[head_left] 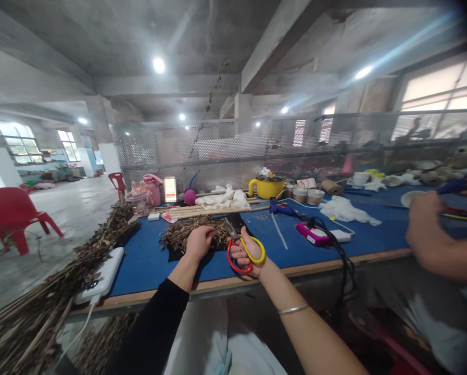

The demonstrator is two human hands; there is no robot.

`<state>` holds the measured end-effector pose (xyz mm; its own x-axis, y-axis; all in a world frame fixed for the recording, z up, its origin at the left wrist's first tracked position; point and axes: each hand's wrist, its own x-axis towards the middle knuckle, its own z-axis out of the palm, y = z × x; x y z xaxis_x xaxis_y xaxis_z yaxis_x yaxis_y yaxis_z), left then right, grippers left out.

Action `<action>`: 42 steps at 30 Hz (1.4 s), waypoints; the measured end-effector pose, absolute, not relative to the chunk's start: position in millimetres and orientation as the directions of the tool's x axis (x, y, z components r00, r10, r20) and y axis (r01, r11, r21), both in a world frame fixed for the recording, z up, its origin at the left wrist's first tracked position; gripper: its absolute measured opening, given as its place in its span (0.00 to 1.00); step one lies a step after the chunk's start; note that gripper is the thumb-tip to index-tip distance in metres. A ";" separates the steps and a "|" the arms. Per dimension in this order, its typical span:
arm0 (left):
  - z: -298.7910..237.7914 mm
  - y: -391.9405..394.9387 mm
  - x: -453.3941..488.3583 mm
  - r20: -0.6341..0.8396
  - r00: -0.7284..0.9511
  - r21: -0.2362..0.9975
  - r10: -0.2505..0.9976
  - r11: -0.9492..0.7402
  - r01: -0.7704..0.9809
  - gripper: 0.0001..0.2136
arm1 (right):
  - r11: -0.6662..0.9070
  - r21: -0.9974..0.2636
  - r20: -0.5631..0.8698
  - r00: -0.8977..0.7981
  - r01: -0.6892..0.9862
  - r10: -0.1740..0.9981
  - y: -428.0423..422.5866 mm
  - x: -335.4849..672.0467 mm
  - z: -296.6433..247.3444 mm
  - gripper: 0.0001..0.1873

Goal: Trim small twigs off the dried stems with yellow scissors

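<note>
Black sleeve [151,323] at near left, bare forearm [286,299] at near right, and both lead in over the blue tabletop [135,265]. Right hand [252,252] has the goods: fingers wrapped closed around the red and yellow handles of the scissors [233,234]. And look at the line of them, handles near and right, blades slanting far and left, points set against the right end of the dried plant heap [180,229]! That heap lies left of the right hand, its long axis running left to right over a black cloth [175,254]. Left hand [199,242] is the nearer one, right at the pile, fingers curled inward; whether they pinch a piece, it's too small to tell.
</note>
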<state>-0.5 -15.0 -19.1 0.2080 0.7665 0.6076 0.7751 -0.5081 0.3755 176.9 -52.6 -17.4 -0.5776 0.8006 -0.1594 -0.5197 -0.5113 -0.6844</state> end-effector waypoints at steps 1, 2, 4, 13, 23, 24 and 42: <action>-19.5 -14.8 -0.6 0.609 0.194 0.384 0.769 -0.500 0.776 0.10 | -0.500 -0.694 -0.149 -0.576 -0.518 0.804 -52.9 176.2 -18.2 0.31; -19.9 -14.4 -0.7 0.612 0.175 0.394 0.771 -0.489 0.778 0.10 | -0.485 -0.705 -0.134 -0.574 -0.517 0.808 -53.5 175.5 -18.9 0.32; -20.7 -13.7 -0.8 0.615 0.139 0.416 0.776 -0.469 0.779 0.10 | -0.455 -0.727 -0.100 -0.576 -0.514 0.811 -56.0 174.3 -19.4 0.34; -18.1 -16.2 0.6 0.594 0.193 0.383 0.781 -0.485 0.786 0.10 | -0.446 -0.733 -0.055 -0.610 -0.513 0.791 -61.6 175.2 -16.4 0.37; -17.6 -16.6 1.6 0.563 0.242 0.337 0.790 -0.487 0.806 0.10 | -0.486 -0.697 -0.133 -0.571 -0.527 0.810 -55.4 175.8 -16.4 0.30; -17.6 -16.4 1.6 0.564 0.246 0.337 0.789 -0.491 0.804 0.10 | -0.491 -0.694 -0.139 -0.570 -0.528 0.810 -55.1 176.0 -16.0 0.29; -11.9 -22.4 4.1 0.583 0.119 0.449 0.804 -0.441 0.777 0.12 | -0.200 -0.977 -0.212 -0.217 0.074 0.953 -72.6 185.8 22.9 0.33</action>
<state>4.1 -22.4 -11.9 0.1190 0.8036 0.5832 0.7769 -0.4411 0.4493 185.8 -72.6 22.9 -0.2173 0.9528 -0.2118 0.0739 -0.2003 -0.9769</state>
